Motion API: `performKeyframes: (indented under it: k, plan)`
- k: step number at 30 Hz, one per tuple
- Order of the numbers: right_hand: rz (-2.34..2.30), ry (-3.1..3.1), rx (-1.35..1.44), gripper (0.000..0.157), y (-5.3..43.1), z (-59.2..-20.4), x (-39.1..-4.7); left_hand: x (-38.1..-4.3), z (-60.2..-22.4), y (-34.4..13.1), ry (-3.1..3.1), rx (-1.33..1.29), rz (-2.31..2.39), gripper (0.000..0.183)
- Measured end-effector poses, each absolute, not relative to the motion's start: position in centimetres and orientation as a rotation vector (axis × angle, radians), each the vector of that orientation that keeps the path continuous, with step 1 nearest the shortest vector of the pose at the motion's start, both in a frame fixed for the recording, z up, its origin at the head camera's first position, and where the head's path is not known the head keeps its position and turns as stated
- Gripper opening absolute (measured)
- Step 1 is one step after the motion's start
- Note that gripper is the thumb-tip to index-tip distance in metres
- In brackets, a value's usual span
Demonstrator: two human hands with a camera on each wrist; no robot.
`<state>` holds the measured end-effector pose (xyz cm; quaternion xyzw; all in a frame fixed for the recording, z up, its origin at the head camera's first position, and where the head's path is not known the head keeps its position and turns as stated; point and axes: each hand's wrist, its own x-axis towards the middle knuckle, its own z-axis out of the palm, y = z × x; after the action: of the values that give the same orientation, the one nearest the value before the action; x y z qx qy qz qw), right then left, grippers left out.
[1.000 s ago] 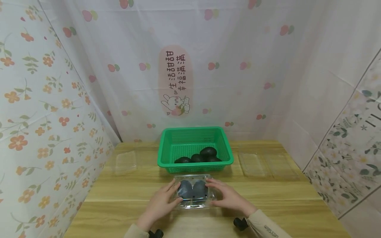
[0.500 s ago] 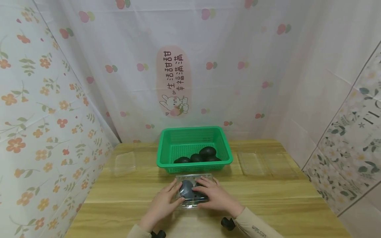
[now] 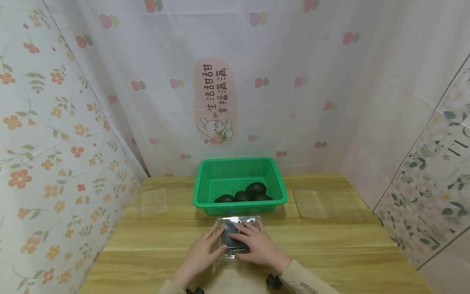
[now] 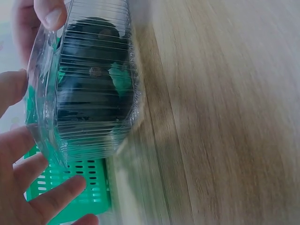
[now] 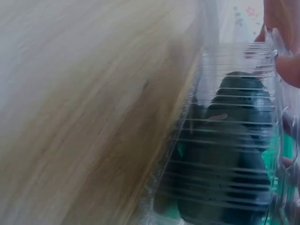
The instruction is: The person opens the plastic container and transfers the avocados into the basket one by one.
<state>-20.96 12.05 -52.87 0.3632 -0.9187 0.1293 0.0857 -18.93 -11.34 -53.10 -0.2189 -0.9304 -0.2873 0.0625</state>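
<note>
A clear plastic clamshell box (image 3: 228, 253) sits on the table in front of the person, its lid down over dark avocados (image 3: 228, 237). The left hand (image 3: 200, 250) rests at the box's left end, thumb by the near corner and fingers spread along the side. Across the right half of the lid lies the right hand (image 3: 263, 248), fingers extended and touching the top. Both wrist views show ribbed box walls with dark avocados (image 4: 91, 70) behind them. The right hand hides the right part of the box in the head view.
Behind the box stands a green perforated basket (image 3: 240, 205) holding several loose avocados (image 3: 256, 188). A clear plastic container (image 3: 154, 201) lies at the far left, and more clear containers (image 3: 312, 203) lie at the far right. A patterned curtain (image 3: 293, 122) hangs behind the table.
The right hand has moved left from the box's right end onto the lid, covering the avocado there. The left hand stays at the left end; the box has hardly moved.
</note>
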Motion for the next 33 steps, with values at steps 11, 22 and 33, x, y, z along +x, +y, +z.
performKeyframes:
  k: [11, 22, 33]
  plan:
    - [0.286, -2.692, 1.069, 0.051, 12.0, -53.6, -20.9, -19.2, -53.4, -11.6, -2.816, -0.721, -1.13, 0.082]
    - [0.259, -2.635, 1.127, 0.043, 12.0, -53.7, -20.6, -19.2, -53.6, -11.3, -2.839, -0.643, -1.216, 0.106]
    - [0.185, -2.566, 1.134, 0.035, 11.9, -54.0, -20.7, -19.5, -53.7, -11.3, -2.875, -0.685, -0.969, 0.107]
